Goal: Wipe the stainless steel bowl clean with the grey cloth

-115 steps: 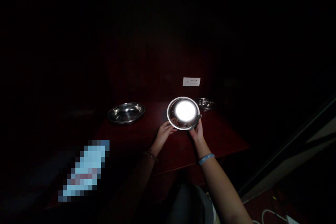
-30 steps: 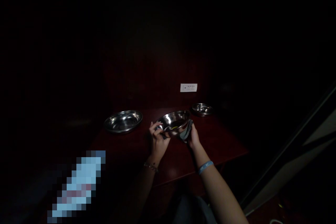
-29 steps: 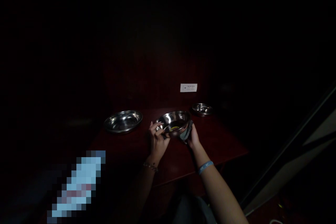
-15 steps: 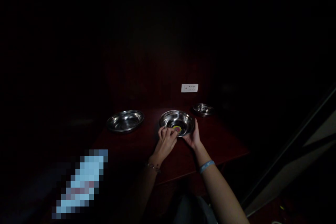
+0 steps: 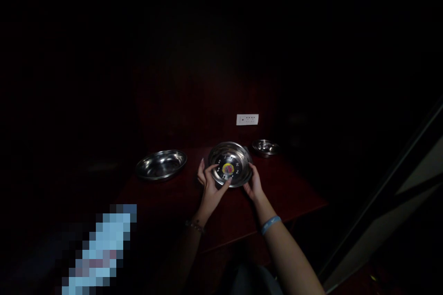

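Bowl (image 5: 232, 158) tipped more steeply, central label (image 5: 228, 169) now uncovered, inside open to inspection; left hand (image 5: 210, 191) grasping bowl's near-left rim, right hand (image 5: 255, 187) its right.

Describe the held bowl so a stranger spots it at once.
Find the dark red table below the white socket. At its middle, a shiny bowl is in the grip of the left hand and right hand. Unlike the left dish and right bowl, it shows a yellow sticker inside.

L hand (image 5: 208, 192) w/ fingers (image 5: 208, 173) apart, R hand (image 5: 255, 186) nearby, forearms (image 5: 292, 253) fwd.
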### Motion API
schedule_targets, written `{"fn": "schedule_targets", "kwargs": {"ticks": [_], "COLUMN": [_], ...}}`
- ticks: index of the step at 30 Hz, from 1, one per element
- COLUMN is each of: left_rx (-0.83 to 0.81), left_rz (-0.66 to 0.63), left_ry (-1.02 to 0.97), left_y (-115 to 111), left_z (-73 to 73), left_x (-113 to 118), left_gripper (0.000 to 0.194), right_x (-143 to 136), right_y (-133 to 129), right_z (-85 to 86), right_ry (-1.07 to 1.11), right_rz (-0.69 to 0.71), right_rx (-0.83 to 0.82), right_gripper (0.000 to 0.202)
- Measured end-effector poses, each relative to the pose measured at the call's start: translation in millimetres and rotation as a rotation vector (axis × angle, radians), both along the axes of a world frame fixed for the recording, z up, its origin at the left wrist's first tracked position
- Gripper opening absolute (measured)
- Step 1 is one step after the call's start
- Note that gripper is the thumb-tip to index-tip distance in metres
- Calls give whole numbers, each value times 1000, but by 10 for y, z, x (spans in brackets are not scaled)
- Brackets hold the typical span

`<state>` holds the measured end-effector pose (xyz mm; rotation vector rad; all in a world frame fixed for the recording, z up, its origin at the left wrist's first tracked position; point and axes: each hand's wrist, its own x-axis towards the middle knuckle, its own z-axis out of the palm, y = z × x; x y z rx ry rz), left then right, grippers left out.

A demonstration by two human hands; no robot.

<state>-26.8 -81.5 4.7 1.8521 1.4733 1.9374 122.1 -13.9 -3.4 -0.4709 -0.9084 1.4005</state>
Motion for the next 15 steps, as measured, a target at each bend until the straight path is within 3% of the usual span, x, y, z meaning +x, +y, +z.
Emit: {"fn": "schedule_targets", "kwargs": {"ticks": [3, 6, 11, 15], "left_rx": [-3, -116, -497, -605], "left_rz": [-129, -242, -389, -407], "left_ry": [-313, -606, -839, -971], "left_y": [125, 179, 139, 214], "left_z": [-20, -33, -24, 52], "left_x": [11, 31, 81, 65], "left_gripper": [79, 93, 59, 43], "right_x": [-41, -59, -47, -45], "right_y": [32, 33, 26, 65], "right_z": [-44, -49, -28, -31], "right_ry": [-21, -90, -67, -47], "right_rz": [-19, -88, -164, -251], "right_rx": [-31, 60, 99, 115], "right_gripper": [39, 51, 57, 59]}}
